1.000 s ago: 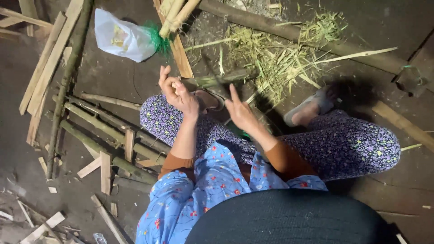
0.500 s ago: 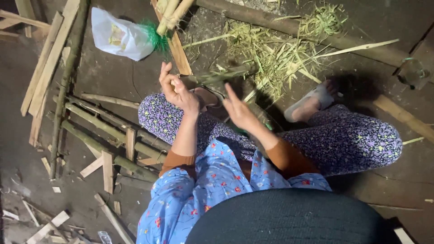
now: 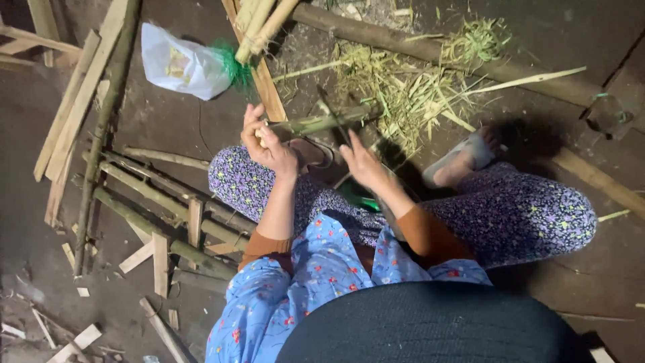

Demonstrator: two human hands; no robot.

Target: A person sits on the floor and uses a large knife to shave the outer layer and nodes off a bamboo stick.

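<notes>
The left hand (image 3: 267, 142) has its fingers (image 3: 252, 128) curled tight round the near end of a green bamboo stick (image 3: 322, 122), steadying it above the lap. The right hand (image 3: 363, 161) lies alongside, fingers spread flat. Beyond lie bamboo shavings (image 3: 403, 87) on the floor, with a white plastic bag (image 3: 181, 64) far left.

plastic bag (image 3: 183, 65) left of straw pile (image 3: 396, 91); bamboo frame (image 3: 158, 215) left of knees.
</notes>
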